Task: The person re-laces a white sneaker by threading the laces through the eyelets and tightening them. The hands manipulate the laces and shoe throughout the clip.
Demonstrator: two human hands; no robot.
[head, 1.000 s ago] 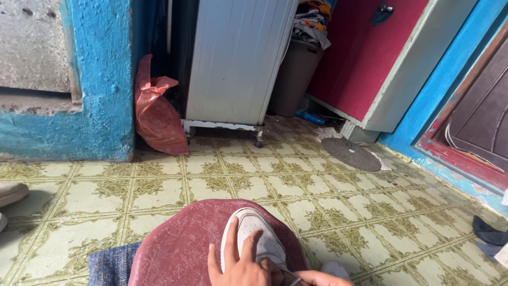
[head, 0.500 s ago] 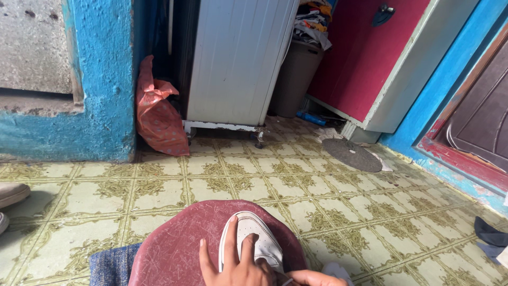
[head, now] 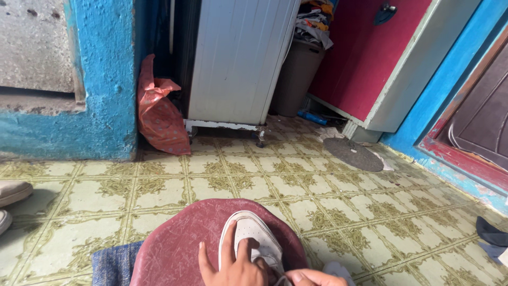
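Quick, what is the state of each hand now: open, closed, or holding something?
Left hand: open, its fingers spread flat on the white shoe, pressing it onto the red stool.
Right hand: mostly out of frame; cannot be told.

white sneaker [head: 253,238]: smooth, matt leather-like upper with perforated toe. round maroon seat [head: 180,238]: hard plastic, dull and heavily scratched. floor [head: 317,201]: patterned tiles, slightly glossy. blue wall [head: 100,79]: rough painted plaster. orange bag [head: 159,116]: thin crinkled plastic. white cabinet [head: 238,58]: smooth ribbed panel.
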